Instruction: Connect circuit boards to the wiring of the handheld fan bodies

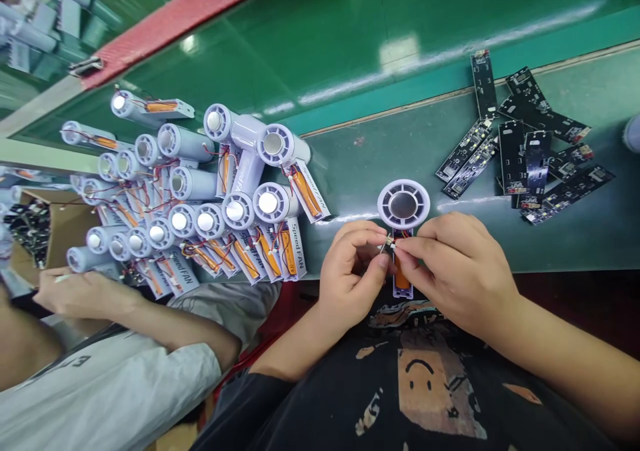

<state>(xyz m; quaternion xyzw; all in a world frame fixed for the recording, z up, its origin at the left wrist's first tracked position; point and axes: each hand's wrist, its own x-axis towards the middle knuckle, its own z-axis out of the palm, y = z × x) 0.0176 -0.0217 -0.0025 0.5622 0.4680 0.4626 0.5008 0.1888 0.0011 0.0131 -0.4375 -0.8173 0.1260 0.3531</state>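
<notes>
A handheld fan lies in front of me, its round head toward the bench and its opened handle toward my body. An orange battery shows inside the handle, partly covered by my hands. My left hand pinches a small circuit board, seen nearly edge-on, between thumb and fingers. Against its end, my right hand grips a small white wire connector with thumb and forefinger. Whether the connector is seated in the board I cannot tell. Thin wires run beside it near the fan's neck.
Black circuit boards lie piled at the right. Many fans with exposed batteries crowd the left. A co-worker's hand is at far left beside a cardboard box of dark parts. A red-edged bar crosses the upper left.
</notes>
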